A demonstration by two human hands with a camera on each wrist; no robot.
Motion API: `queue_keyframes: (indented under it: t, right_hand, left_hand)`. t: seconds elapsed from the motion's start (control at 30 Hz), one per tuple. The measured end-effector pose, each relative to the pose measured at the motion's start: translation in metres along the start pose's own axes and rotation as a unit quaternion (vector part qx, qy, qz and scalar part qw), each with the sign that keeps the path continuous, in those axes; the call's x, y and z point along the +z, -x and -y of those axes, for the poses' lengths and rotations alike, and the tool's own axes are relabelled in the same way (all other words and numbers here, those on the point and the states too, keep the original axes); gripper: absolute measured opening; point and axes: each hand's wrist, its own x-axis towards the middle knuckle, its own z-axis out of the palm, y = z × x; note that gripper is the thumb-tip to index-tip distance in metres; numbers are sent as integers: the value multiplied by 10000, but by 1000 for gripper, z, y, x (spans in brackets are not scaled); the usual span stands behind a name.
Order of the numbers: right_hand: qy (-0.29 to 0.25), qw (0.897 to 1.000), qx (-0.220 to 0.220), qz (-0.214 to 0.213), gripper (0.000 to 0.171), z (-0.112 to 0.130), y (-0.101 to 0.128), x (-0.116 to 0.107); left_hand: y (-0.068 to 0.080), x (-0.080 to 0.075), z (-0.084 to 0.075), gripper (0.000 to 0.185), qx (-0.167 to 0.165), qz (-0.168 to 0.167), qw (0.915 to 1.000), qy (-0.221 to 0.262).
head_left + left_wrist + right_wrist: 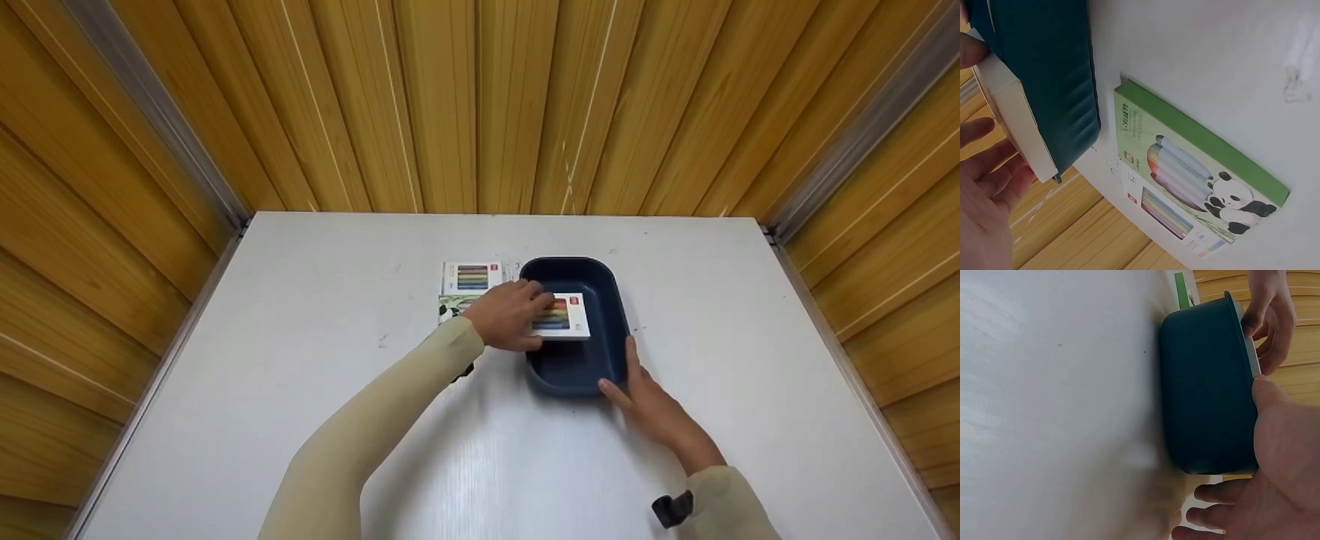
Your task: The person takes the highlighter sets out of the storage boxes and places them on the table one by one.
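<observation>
your left hand [510, 315] pinches a marker box [564, 318] over the bin [611, 315]; your right hand [651, 409], fingers straight, steadies its rim.

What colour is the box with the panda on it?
Green, with pastel crayons pictured beside the panda; the box shows best in the left wrist view.

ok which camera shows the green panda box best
The left wrist view: the green panda box fills the frame, lying flat on the table beside the blue tub, panda and crayons plain. The head view shows only a sliver of it behind the left hand. The right wrist view shows just a green corner.
</observation>
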Motion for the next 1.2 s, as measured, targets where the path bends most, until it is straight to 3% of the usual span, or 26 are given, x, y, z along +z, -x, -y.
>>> queue_keyframes:
  t: [0.5, 1.2]
  right_hand:
    - [134, 9999, -38, -42, 90, 1, 2, 0]
    - [110, 9999, -32, 27, 92, 1, 0, -1]
  left_hand:
    - [12, 2, 8, 69, -132, -81, 9993, 332]
    - [26, 3, 15, 80, -511, 276, 9919, 1130]
